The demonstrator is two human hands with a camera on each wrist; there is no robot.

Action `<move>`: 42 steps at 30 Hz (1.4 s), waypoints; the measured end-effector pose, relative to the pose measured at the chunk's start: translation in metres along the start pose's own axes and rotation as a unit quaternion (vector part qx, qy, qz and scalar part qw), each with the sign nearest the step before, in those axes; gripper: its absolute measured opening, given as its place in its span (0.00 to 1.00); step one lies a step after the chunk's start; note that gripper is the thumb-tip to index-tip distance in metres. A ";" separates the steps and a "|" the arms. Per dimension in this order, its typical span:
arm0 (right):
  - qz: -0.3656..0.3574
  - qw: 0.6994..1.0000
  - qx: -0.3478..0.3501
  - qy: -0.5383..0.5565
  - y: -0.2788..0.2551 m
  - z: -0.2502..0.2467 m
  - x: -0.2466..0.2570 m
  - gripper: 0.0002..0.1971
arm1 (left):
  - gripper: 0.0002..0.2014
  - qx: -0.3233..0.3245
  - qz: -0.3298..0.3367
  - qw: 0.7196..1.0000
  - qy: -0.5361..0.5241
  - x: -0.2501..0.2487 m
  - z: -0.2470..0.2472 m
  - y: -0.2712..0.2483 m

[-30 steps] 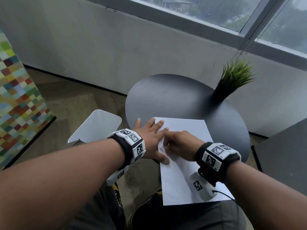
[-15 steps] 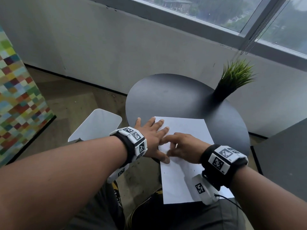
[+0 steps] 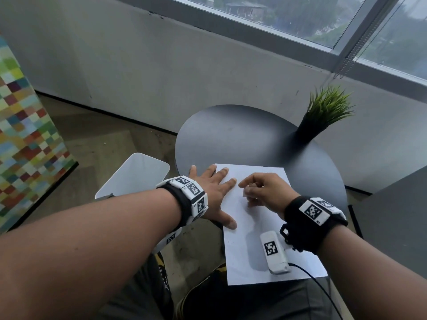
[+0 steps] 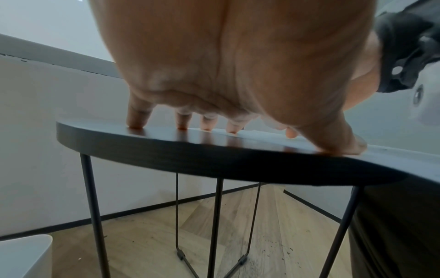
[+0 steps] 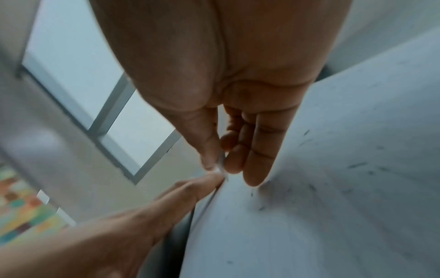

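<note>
A white sheet of paper (image 3: 240, 257) lies on the near part of a round black table (image 3: 242, 135), its near end hanging over the rim. My left hand (image 3: 212, 192) lies flat with spread fingers, pressing the sheet's left edge and the tabletop; its fingertips (image 4: 137, 120) touch the table (image 4: 214, 159). My right hand (image 3: 265, 192) hovers over the sheet with curled fingers. In the right wrist view its thumb and forefinger (image 5: 221, 165) pinch a thin white paper edge, lifted from the paper (image 5: 333, 188), right by the left forefinger (image 5: 185, 195).
A green potted plant (image 3: 323, 114) stands at the table's far right. A white seat-like object (image 3: 136, 174) is on the floor to the left, a multicoloured panel (image 3: 27, 139) farther left, a dark surface (image 3: 397, 215) at right. A grey wall and window lie behind.
My right hand has drawn back to the right from beside the left fingers and risen off the sheet, now pinching a paper edge. The left hand has stayed pressed in place.
</note>
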State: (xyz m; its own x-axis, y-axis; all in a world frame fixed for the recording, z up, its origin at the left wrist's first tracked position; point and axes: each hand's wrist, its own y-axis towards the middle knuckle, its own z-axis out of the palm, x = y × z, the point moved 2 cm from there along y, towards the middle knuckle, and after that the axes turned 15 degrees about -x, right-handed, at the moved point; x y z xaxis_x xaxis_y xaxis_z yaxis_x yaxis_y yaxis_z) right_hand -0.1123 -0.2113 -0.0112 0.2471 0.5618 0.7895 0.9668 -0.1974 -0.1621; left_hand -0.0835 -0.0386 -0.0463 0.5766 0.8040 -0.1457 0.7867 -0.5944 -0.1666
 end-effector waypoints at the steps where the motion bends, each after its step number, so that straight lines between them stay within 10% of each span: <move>1: 0.014 1.000 -0.007 0.017 0.000 0.000 -0.001 0.06 | 0.62 0.001 0.001 1.000 0.002 -0.001 -0.001 0.001; 8: -0.061 0.966 0.009 -0.251 0.003 0.009 -0.009 0.05 | 0.62 0.004 0.000 1.000 0.008 -0.001 0.000 0.003; 14: -0.039 0.968 -0.075 -0.237 0.013 0.007 -0.010 0.08 | 0.62 0.003 -0.002 1.000 0.008 -0.002 0.000 0.004; 20: -0.178 0.938 0.112 -0.275 -0.011 0.024 0.011 0.05 | 0.63 -0.003 0.000 1.000 -0.005 -0.001 0.000 0.004; 24: -0.109 0.946 -0.032 -0.303 0.010 0.003 0.006 0.04 | 0.62 0.000 0.002 1.000 0.011 -0.001 0.001 0.005; 29: -0.174 0.929 0.121 -0.303 -0.012 0.021 0.012 0.03 | 0.63 -0.001 0.000 1.000 0.004 -0.001 -0.001 0.005; 34: -0.111 0.943 -0.064 -0.307 0.007 0.000 0.001 0.04 | 0.62 0.001 -0.001 1.000 0.015 -0.002 -0.001 0.005; 38: -0.195 0.927 0.112 -0.300 -0.022 0.019 0.007 0.05 | 0.59 0.003 0.002 1.000 0.006 -0.002 -0.001 0.006; 42: -0.104 0.947 -0.026 -0.304 0.003 -0.005 -0.006 0.02 | 0.57 0.012 0.001 1.000 0.019 -0.005 -0.003 0.008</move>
State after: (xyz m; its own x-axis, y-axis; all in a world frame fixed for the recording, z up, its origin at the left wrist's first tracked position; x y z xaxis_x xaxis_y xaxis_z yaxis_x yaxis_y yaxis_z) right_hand -0.1112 -0.2194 -0.0131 0.0587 0.9481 0.3126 0.9980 -0.0625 0.0022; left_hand -0.0800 -0.0473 -0.0437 0.5858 0.8031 -0.1089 0.7809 -0.5952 -0.1894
